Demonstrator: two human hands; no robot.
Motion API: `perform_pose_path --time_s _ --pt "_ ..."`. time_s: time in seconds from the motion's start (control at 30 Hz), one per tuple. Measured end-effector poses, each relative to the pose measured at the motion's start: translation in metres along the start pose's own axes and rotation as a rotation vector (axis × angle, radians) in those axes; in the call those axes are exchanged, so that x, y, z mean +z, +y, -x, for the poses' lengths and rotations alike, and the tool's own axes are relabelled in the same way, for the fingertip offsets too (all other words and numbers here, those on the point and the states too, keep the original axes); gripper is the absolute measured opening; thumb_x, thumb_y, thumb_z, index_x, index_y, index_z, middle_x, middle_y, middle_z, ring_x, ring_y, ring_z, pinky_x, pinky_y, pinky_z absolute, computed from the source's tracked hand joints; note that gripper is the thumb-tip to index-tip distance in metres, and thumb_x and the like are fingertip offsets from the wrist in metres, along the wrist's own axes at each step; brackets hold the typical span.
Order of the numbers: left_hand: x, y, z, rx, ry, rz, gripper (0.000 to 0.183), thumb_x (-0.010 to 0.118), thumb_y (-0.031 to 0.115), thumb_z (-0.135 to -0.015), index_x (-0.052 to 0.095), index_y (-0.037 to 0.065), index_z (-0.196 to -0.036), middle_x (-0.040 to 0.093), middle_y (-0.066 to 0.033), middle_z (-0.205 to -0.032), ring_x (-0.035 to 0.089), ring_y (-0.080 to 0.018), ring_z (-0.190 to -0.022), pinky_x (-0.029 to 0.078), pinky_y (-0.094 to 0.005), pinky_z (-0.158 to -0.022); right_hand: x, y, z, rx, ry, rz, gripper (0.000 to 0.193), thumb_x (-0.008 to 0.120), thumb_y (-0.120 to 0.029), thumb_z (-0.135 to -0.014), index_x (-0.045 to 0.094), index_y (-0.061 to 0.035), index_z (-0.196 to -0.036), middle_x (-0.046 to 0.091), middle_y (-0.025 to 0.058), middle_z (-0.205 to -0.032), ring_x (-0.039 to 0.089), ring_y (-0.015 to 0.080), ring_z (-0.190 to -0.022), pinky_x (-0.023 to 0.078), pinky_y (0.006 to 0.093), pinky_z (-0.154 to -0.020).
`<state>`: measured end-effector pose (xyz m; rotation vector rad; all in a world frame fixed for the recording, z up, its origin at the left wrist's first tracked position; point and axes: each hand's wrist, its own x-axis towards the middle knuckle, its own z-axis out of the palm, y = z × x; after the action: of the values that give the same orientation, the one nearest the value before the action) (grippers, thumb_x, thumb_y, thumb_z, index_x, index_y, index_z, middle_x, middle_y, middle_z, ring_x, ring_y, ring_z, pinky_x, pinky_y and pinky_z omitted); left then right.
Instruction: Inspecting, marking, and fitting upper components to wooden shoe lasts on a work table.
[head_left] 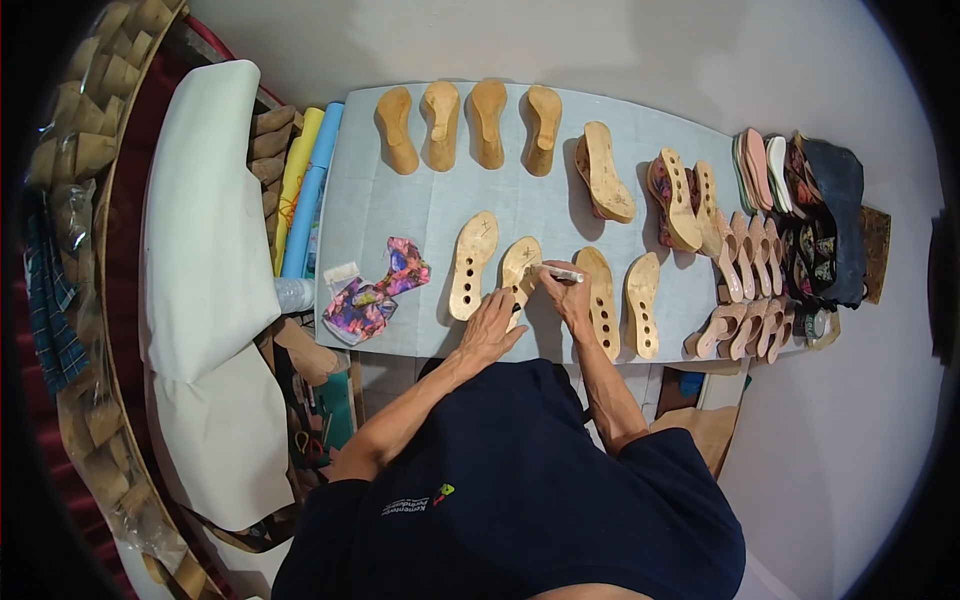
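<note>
Marking is the step in hand, as I judge it: the right hand (568, 297) pinches a white pen (560, 273), its tip on the toe end of a wooden sole (519, 272) in the near row of the bench (420, 215). The left hand (492, 325) lies flat with fingers spread on the heel end of that same sole, holding nothing and pinning it down.

Judged from the pose, the next move calls for a steady pen stroke while the left hand keeps the sole from sliding; the sole to the left (472, 265) already shows a small dark mark near its toe, and the marked one seems to carry one too.

Counted: four holed soles in the near row, with two more to the right (598, 300) (642, 304). Four plain wooden heels (468, 122) stand in the far row. Three thicker wedge pieces (640, 185) lie beside them, one with patterned fabric on its side. One piece of floral fabric (372, 290) lies at the bench's left end. Pinkish insoles (745, 285) are fanned in two groups at the right edge; they overlap too much to count surely. Rolls of yellow and blue sheet (308, 185) lie along the left edge.
</note>
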<state>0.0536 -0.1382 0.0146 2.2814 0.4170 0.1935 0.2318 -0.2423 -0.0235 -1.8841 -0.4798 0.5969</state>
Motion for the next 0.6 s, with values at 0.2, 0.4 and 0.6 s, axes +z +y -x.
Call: perform_pose_path --time_s 0.2,0.4,0.6 --pt "-0.015 -0.002 0.007 0.062 0.297 -0.115 0.046 0.077 0.017 -0.086 0.053 -0.007 -0.116 0.052 -0.0243 -0.136 0.051 -0.0437 -0.127 0.045 -0.0471 -0.107 0.031 -0.02 -0.013 -0.013 0.115 -0.195 0.029 0.078 -0.019 -0.087 0.077 0.0034 -0.105 0.076 0.0124 -0.089 0.069 0.0139 -0.076 0.054 0.0262 -0.068" --pt "-0.023 -0.028 0.012 -0.467 0.246 0.115 0.083 0.079 0.027 -0.085 0.035 -0.006 -0.147 0.05 -0.0294 -0.139 0.049 -0.0453 -0.131 0.043 -0.0491 -0.109 0.07 -0.021 -0.033 -0.095 -0.012 -0.086 0.031 0.076 -0.026 -0.088 0.079 -0.0025 -0.107 0.076 0.0112 -0.088 0.07 0.0167 -0.074 0.055 0.029 -0.07" --pt "-0.022 -0.038 0.016 -0.433 0.262 0.19 0.083 0.08 0.024 -0.087 0.033 -0.005 -0.149 0.051 -0.0318 -0.139 0.056 -0.0466 -0.126 0.048 -0.05 -0.103 0.071 -0.033 -0.044 -0.217 -0.099 0.182 0.035 0.075 -0.028 -0.089 0.078 -0.0001 -0.109 0.077 0.0172 -0.094 0.074 0.0243 -0.083 0.057 0.0333 -0.076"
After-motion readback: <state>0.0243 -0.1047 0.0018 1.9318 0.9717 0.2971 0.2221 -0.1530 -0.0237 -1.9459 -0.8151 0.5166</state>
